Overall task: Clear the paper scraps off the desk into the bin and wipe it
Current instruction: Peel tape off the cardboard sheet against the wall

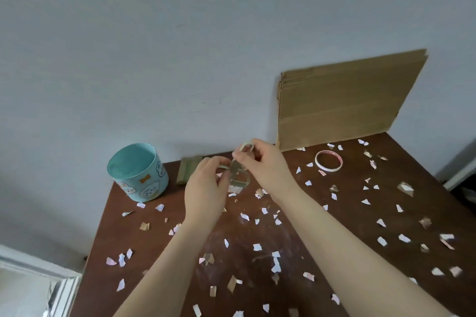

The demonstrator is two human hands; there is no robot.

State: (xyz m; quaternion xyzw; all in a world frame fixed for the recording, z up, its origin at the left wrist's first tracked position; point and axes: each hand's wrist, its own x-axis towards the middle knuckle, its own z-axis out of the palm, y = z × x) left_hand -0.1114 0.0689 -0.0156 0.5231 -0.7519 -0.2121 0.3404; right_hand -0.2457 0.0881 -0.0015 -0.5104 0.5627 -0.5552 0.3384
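Observation:
Several white, pink and tan paper scraps [275, 262] lie scattered over the brown desk [334, 247]. At the back left corner stands a teal round bin [139, 172] with cartoon stickers, its mouth open. Both hands are raised over the desk's back middle, holding a small pale-green brush and pan set [239, 183] with white bristles pointing down. My right hand [262, 165] pinches its ring-shaped handle at the top. My left hand [206, 188] grips a greenish part on the set's left side.
A olive-green folded pad [189, 168] lies by the wall between bin and hands. Brown cardboard sheets [345, 100] lean on the wall at the back right. A pink-and-white tape ring [329, 161] lies in front of them. The desk's left edge drops to the floor.

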